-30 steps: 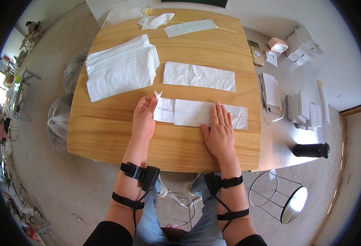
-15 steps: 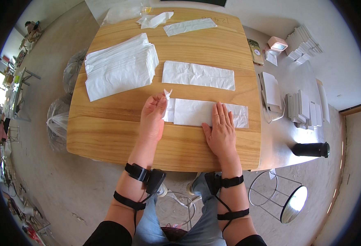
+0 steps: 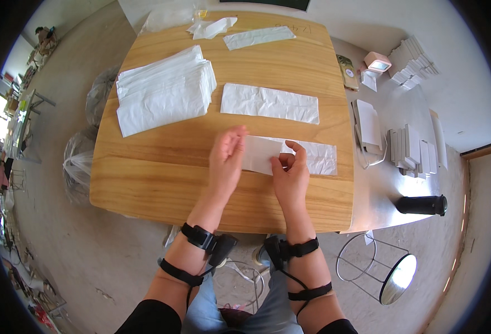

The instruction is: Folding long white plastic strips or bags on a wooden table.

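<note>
A long white flat sleeve [image 3: 321, 158], thin and crinkled at its right end, lies across the near part of the wooden table. A smoother white sheet [image 3: 261, 154] covers its left part. At the right edge of this sheet, my right hand [image 3: 291, 175] has its thumb and index finger curled in a pinch. My left hand [image 3: 227, 164] is beside the sheet's left end, fingers stretched and slightly bent, a little blurred; nothing shows in it. A second white sleeve [image 3: 269, 103] lies flat just beyond. Left of that is a thick fanned stack of white sleeves [image 3: 164, 92].
At the table's [image 3: 139, 189] far edge lie another white strip [image 3: 259, 37], crumpled white paper [image 3: 215, 26] and clear plastic [image 3: 167, 18]. A side table on the right holds a phone [image 3: 347, 72], white boxes [image 3: 407, 147] and a black bottle [image 3: 422, 204]. A round stool [image 3: 397, 278] stands below.
My left hand moved right to the sheet's left end, and the small white scrap it pinched no longer shows. My right hand went from lying flat to a pinch, slightly further left.
</note>
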A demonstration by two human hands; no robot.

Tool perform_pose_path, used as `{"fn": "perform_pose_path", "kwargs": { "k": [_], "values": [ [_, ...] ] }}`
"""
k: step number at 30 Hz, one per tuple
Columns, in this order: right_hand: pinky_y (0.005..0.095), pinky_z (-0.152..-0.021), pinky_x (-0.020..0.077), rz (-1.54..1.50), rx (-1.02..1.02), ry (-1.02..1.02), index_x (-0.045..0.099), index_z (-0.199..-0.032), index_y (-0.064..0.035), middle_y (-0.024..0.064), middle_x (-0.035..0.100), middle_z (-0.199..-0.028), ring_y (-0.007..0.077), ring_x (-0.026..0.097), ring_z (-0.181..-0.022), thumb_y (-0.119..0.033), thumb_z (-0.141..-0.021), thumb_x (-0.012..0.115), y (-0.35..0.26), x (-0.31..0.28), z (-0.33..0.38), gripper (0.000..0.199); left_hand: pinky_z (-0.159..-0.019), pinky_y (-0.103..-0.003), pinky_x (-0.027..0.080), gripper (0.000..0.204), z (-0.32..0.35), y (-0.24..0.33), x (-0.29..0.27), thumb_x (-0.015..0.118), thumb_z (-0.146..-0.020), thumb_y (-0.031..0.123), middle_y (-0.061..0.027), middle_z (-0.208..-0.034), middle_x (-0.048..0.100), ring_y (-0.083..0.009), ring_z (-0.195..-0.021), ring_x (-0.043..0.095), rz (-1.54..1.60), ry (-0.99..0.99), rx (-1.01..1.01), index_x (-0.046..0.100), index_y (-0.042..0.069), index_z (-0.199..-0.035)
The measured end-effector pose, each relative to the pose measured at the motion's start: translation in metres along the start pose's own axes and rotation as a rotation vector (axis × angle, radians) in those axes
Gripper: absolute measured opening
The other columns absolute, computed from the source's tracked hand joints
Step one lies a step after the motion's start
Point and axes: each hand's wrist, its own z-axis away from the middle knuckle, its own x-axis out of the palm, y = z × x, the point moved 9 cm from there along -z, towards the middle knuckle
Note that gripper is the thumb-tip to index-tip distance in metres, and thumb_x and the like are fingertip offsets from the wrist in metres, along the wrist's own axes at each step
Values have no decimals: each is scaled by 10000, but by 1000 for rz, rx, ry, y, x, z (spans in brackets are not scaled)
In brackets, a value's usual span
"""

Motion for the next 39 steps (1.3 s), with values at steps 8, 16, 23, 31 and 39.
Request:
{"fn": "perform_pose_path", "kwargs": {
  "k": [8,16,23,31,39],
  "values": [
    [345,-611,482,184,-95,78,473,-1226,-59,97,676,-793,219,629,-659,-51,-871,652,-7,-18,-7,398,-894,-327,473,138,-1,16,-27,655,-904,75,-85,-1196,586,-225,-1096,552,-727,-5,205,672,70,-1041],
    [377,-599,472,327,-137,112,477,-1223,-67,86,666,-772,259,618,-647,-68,-857,671,-4,-23,-13,414,-970,-473,417,306,8,18,-14,735,-806,90,-113,-1238,551,-333,-1148,516,-1017,-89,439,697,134,-1107],
    [392,-601,477,439,-210,144,523,-1171,-61,75,645,-737,274,622,-670,-65,-835,693,-6,-23,-14,377,-1016,-486,390,394,11,16,-12,763,-783,119,-138,-1313,510,-368,-1217,481,-1083,-131,410,673,119,-1167],
    [436,-867,484,702,-332,97,570,-1225,-26,147,652,-1061,319,608,-1018,-112,-834,689,-23,-17,-12,417,-1044,-481,368,406,11,14,-12,758,-788,130,-119,-1357,500,-358,-1242,469,-1088,-136,385,664,106,-1183],
    [502,-1151,268,816,-553,-115,440,-1411,21,179,442,-1475,315,387,-1394,-342,-882,644,-20,19,7,673,-1156,-508,249,562,14,-1,1,610,-930,267,-129,-1510,401,-306,-1413,341,-1325,-349,386,450,47,-1422]
  ]
}}
